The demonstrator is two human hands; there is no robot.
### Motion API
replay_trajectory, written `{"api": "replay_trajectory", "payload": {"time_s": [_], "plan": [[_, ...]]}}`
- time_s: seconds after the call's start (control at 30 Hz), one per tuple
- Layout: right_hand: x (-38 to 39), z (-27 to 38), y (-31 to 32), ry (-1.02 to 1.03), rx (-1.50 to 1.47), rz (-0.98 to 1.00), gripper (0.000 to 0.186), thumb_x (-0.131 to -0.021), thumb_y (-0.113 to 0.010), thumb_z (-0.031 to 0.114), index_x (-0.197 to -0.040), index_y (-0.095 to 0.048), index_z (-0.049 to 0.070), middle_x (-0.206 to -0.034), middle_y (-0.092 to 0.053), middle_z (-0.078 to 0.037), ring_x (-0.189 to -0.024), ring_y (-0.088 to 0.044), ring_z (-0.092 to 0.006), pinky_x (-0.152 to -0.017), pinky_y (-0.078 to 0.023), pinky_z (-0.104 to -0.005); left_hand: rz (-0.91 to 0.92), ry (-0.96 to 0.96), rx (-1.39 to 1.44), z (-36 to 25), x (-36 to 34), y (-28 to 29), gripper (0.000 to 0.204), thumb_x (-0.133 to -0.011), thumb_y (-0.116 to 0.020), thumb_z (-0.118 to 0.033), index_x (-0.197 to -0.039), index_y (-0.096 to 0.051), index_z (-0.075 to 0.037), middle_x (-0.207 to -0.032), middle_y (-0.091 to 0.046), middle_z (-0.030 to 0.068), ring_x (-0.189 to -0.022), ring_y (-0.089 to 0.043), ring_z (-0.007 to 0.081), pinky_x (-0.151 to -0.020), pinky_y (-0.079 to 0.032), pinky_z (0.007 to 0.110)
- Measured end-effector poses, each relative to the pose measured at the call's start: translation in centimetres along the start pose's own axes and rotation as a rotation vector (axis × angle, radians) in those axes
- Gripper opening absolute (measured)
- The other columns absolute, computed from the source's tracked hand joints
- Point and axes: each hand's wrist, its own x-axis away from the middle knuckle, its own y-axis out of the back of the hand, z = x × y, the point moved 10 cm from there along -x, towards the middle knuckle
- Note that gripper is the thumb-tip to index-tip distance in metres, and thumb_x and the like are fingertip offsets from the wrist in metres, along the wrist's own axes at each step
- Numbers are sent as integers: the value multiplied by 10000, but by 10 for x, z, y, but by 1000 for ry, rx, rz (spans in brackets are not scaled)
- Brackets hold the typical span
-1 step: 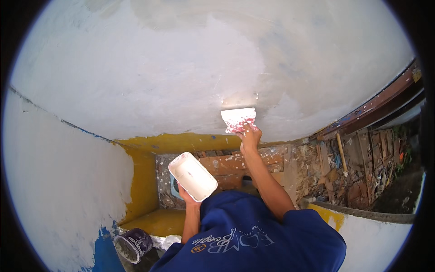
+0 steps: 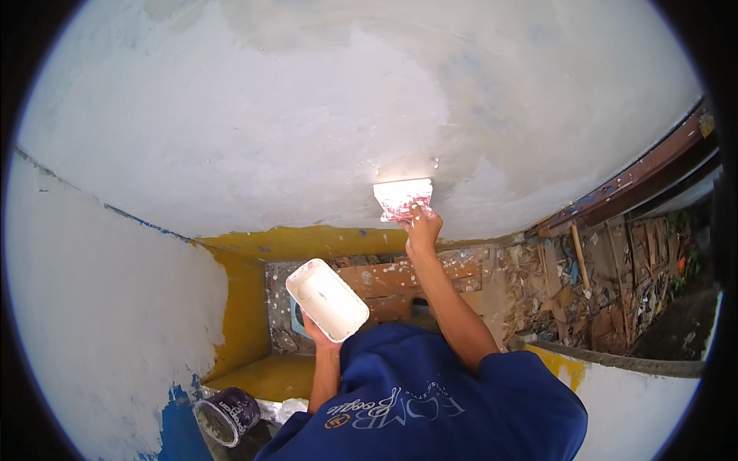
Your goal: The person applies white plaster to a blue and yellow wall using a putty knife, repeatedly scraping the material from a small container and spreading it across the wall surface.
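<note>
Right grip (image 2: 422,229) is closed on a red scraper (image 2: 401,198) smeared with white, its handle mostly hidden by the fingers; the blade lies at the pale wall (image 2: 254,131), though whether its edge touches is hard to tell. Left grip (image 2: 318,333) holds a white rectangular tub (image 2: 340,287) from below, the fingers largely concealed under it. Inside, whitish material coats the tub with a few reddish marks; its depth is unclear, white against white. Behind the tub, a light-blue object (image 2: 295,315) shows only in part. At lower left, a dark purple bucket (image 2: 243,403) tilts, greyish inside, its contents indistinct. Crumpled pale sheeting (image 2: 288,409) sits beside it. A blue shirt (image 2: 430,388) is cut off by the lower edge.
</note>
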Motion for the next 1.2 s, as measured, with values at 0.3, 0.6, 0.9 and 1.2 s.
{"api": "replay_trajectory", "payload": {"time_s": [0.3, 0.6, 0.9, 1.2], "plan": [[33, 115, -70, 367, -26, 155, 105, -856, -567, 5, -815, -595, -87, -768, -588, -50, -642, -505, -96, -539, -429, -254, -67, 6, 44, -2, 4, 30, 593, -942, -360, -510, -1358, -423, -93, -1256, -556, 112, -1112, -572, 318, -927, -486, 490], [21, 65, 14, 211, 65, 66, 131, -849, -562, -38, -939, -605, -124, -864, -635, -102, -717, -577, -133, -593, -466, -276, 31, 65, 19, 10, -4, 26, 596, -941, -390, -515, -1390, -395, -123, -1336, -507, 78, -1194, -517, 306, -997, -435, 491], [11, 89, -24, 412, 418, 61, 131, -857, -572, 0, -858, -631, -117, -752, -633, -75, -683, -545, -109, -568, -434, -274, -65, 81, 29, 9, -9, 42, 614, -933, -358, -536, -1368, -416, -107, -1281, -540, 114, -1128, -558, 336, -938, -473, 516], [44, 48, -27, 53, -21, 184, 152, -880, -548, 26, -964, -584, -96, -908, -627, -112, -759, -625, -177, -645, -549, -355, -94, 85, 37, 4, -3, 22, 589, -943, -356, -516, -1354, -431, -100, -1260, -549, 112, -1114, -566, 319, -931, -482, 494]]}}
